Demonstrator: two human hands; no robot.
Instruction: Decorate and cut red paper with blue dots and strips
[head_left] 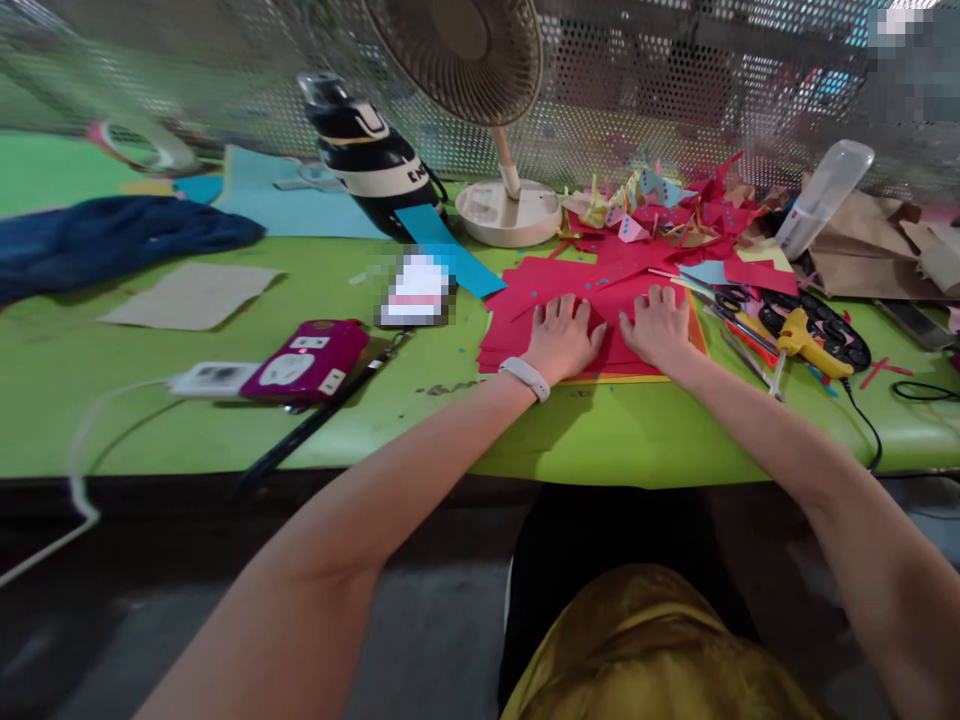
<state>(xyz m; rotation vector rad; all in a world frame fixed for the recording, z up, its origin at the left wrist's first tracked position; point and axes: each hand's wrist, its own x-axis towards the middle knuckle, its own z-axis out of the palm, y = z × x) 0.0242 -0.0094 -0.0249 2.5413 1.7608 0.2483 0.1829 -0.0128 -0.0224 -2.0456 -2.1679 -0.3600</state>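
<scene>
My left hand [564, 335] lies flat on a stack of red paper sheets [525, 305], fingers stretched out and pressing down. It wears a white wristband [525, 378]. My right hand [660, 325] rests beside it on the same red paper, fingers spread flat. An orange sheet edge [697, 330] shows under the red stack. Neither hand holds anything.
On the green table [225, 430]: a desk fan [487, 120], a black bottle [367, 150], a blue paper strip [450, 255], a pink phone [304, 362] on a cable, a yellow glue gun [802, 340], scissors [735, 320], folded paper scraps [660, 205], brown paper [870, 250], blue cloth [112, 240].
</scene>
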